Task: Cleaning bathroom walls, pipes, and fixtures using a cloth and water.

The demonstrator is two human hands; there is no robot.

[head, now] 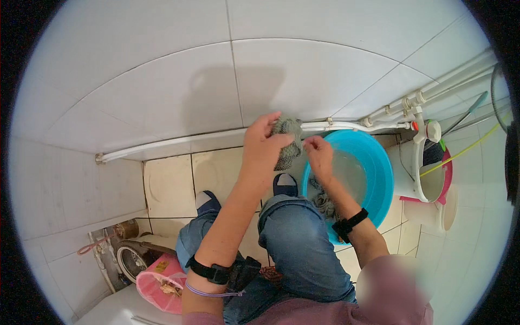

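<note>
A crumpled grey-green patterned cloth (287, 144) is bunched in my left hand (264, 142), with the thumb laid across its front. It is held up between the wall and my knees. Close to the cloth's right edge is my right hand (319, 156), its fingers curled together over the rim of a blue plastic basin (380, 178). Whether those fingertips pinch the cloth is not plain. Cloudy water (351, 172) lies in the basin, along with more grey wet fabric (323, 203) partly hidden by my right forearm.
White pipes (183, 145) run low along the tiled wall to a valve (431, 131) at the right. White buckets (400, 162) stand beyond the basin. A pink waste bin (156, 280) is at lower left, near a wheel-like round object (132, 260). My slippered feet (285, 185) rest on floor tiles.
</note>
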